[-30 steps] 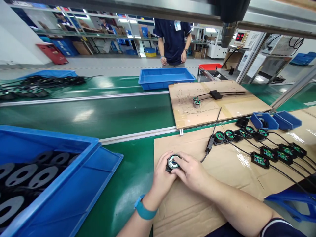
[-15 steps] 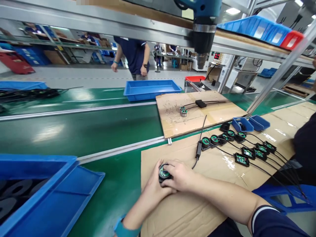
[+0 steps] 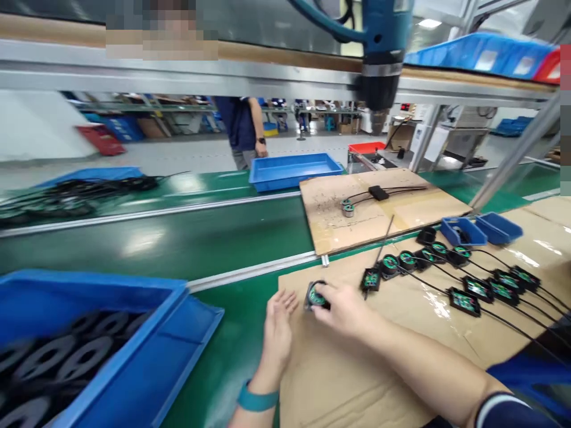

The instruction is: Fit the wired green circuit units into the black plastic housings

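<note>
**Round black module held on the cardboard sheet**

Right hand (image 3: 345, 309): fingers closed around a round black module (image 3: 316, 295) with a green board face, held tilted just above the cardboard sheet (image 3: 348, 374).

Left hand (image 3: 277, 330): released, palm open and fingers spread, just beside the module on its left, not touching it; a teal wristband (image 3: 256, 399) sits at the wrist.

To the right of the grip: a row of wired modules (image 3: 446, 261) with green boards lies on the same sheet, cables trailing away. Beyond these, two small blue bins (image 3: 482, 229).

Beyond the grip: a second cardboard sheet (image 3: 383, 205) carrying one wired unit, then a blue tray (image 3: 294, 169) and a standing person (image 3: 243, 128).

To the left of the grip: a large blue bin (image 3: 89, 345) holding black rings.

Above the grip: a hanging blue power screwdriver (image 3: 383, 53).
</note>
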`<move>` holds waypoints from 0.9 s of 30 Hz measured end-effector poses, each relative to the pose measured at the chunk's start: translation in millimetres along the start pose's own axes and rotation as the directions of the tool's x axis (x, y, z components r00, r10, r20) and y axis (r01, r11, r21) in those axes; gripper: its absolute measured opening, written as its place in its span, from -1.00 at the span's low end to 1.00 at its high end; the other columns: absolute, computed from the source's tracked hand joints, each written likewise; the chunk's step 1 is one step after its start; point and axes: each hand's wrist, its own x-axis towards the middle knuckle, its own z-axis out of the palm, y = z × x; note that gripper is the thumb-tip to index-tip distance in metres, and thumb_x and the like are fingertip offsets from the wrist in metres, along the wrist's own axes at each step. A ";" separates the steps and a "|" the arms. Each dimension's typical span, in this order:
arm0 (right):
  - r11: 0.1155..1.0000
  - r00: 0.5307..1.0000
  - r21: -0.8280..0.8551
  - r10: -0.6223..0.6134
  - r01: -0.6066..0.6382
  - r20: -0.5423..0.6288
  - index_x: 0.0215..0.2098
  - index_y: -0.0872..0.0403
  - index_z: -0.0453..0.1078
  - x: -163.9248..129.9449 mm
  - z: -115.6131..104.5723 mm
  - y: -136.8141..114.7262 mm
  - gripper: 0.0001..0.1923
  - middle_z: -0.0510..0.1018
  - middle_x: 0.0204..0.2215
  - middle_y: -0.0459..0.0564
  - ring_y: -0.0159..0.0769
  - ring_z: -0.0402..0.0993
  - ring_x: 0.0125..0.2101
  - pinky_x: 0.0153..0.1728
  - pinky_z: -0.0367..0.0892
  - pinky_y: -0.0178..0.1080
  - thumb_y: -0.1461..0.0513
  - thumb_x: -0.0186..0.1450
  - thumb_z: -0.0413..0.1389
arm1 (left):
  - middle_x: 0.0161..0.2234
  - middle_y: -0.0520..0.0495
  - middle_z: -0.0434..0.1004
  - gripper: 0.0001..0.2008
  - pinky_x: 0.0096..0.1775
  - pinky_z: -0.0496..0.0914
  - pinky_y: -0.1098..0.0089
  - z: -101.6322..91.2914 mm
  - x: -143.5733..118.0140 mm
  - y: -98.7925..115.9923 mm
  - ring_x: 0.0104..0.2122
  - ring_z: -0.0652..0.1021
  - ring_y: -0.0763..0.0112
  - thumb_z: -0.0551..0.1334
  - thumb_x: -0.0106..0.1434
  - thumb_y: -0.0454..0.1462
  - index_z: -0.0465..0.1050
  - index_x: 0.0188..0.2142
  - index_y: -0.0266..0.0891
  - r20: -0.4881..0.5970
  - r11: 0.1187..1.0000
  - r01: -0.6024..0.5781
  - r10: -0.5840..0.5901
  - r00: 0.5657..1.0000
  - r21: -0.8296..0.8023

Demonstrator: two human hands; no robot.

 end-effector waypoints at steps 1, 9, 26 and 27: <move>1.000 0.997 0.016 0.002 -0.001 -0.077 0.02 0.14 0.52 -1.6 2.8 0.9 -0.65 0.58 -0.01 0.24 -0.10 0.60 -0.07 -0.01 0.52 -0.15 0.18 0.30 0.25 | 0.17 -0.47 0.41 -0.15 0.27 0.30 -0.15 0.3 -0.3 -1.4 0.15 0.52 0.01 0.12 0.22 0.37 0.22 0.14 -0.28 0.006 1.000 -0.010 0.010 1.000 -0.006; 1.000 0.991 0.007 -0.027 0.029 -0.134 0.06 0.18 0.56 -10.4 23.6 16.2 -0.63 0.57 0.07 0.30 0.01 0.60 0.03 0.10 0.51 -0.04 0.16 0.35 0.18 | 0.11 -0.45 0.45 -0.26 0.16 0.43 0.01 3.3 -2.7 2.2 0.12 0.53 0.07 -0.02 0.35 0.31 0.27 0.12 -0.27 -0.088 0.994 -0.099 0.102 0.991 0.035; 0.868 0.722 -0.481 0.257 0.119 0.642 0.24 0.13 0.40 37.3 -114.4 78.9 -0.34 0.48 0.16 0.30 0.05 0.41 0.18 0.16 0.31 -0.02 0.45 0.16 0.12 | 0.29 -0.30 0.31 -0.46 0.30 0.29 -0.11 4.5 -14.3 0.0 0.29 0.37 -0.01 0.39 0.27 -0.10 0.38 0.19 -0.14 0.512 0.606 -0.590 0.325 0.795 0.533; 0.863 0.697 -0.490 0.275 0.125 0.662 0.23 0.12 0.41 35.3 -114.2 83.0 -0.35 0.50 0.12 0.29 0.03 0.44 0.15 0.14 0.33 -0.06 0.44 0.15 0.15 | 0.24 -0.28 0.37 -0.58 0.26 0.34 -0.08 5.6 -12.0 -3.5 0.24 0.42 0.03 0.33 0.32 -0.15 0.41 0.14 -0.14 0.512 0.578 -0.610 0.348 0.786 0.543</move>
